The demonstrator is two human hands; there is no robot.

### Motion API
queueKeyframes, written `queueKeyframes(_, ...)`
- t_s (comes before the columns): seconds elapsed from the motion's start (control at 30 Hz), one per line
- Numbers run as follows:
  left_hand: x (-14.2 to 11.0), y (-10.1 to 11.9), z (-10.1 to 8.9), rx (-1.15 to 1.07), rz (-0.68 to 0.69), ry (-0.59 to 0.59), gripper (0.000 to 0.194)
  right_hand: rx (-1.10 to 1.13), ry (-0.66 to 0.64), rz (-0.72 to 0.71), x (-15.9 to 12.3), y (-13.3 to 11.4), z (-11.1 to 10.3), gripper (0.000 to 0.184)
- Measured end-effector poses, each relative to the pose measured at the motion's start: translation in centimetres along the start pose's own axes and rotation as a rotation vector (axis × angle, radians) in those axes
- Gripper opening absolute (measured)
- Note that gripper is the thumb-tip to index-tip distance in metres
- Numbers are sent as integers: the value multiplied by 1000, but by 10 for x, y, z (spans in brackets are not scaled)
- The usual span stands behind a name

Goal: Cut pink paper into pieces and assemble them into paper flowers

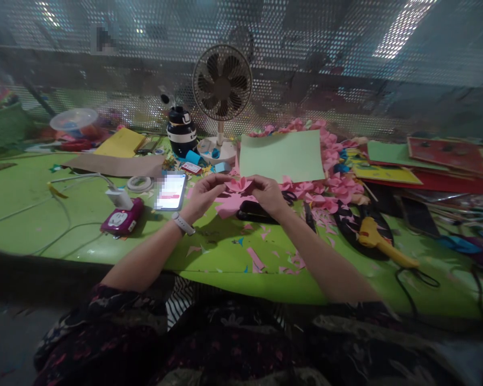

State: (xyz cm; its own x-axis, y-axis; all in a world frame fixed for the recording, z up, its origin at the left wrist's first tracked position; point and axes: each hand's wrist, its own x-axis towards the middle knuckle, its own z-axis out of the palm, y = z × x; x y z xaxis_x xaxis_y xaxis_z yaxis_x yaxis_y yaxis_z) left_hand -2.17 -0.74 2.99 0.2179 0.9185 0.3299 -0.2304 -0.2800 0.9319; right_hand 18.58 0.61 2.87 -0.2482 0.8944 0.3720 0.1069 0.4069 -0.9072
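Between my two hands is a pink paper flower [239, 185] with its petals folded up. My left hand [209, 194] pinches its left side, and my right hand [268, 193] pinches its right side. Pink paper [229, 208] lies on the table just below the flower. A black stapler [257, 212] rests under my right hand, partly hidden by the wrist. Many pink paper flowers [330, 155] are heaped behind and to the right, around a pale green sheet [282, 155].
A lit phone [170, 191] and a purple extension socket [123, 217] with a plugged charger lie left. A white fan [222, 83] and a dark bottle [181, 131] stand behind. At right rests a yellow glue gun [380, 241]. Paper scraps [256, 258] litter the green table [221, 279].
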Motion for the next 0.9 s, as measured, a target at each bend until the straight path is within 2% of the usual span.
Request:
queueKeyframes(0.1, 1, -5, -1, 172, 58, -46, 32, -193, -12, -95, -4, -5, 1, 24)
queueKeyframes(0.23, 4, -14, -4, 345, 153, -95, 25, -447, -31, -167, -7, -10, 1, 33)
queueKeyframes(0.47, 7, -21, -8, 549, 283, -46, 26, -806, -83, -227, -8, -15, 6, 36)
queueKeyframes(0.63, 2, -13, -6, 748, 388, -54, 22, -838, -84, -174, -10, -17, 10, 34)
queueKeyframes(0.9, -9, -11, 8, 901, 376, -13, 14, -761, -17, -92, -14, -26, 17, 27)
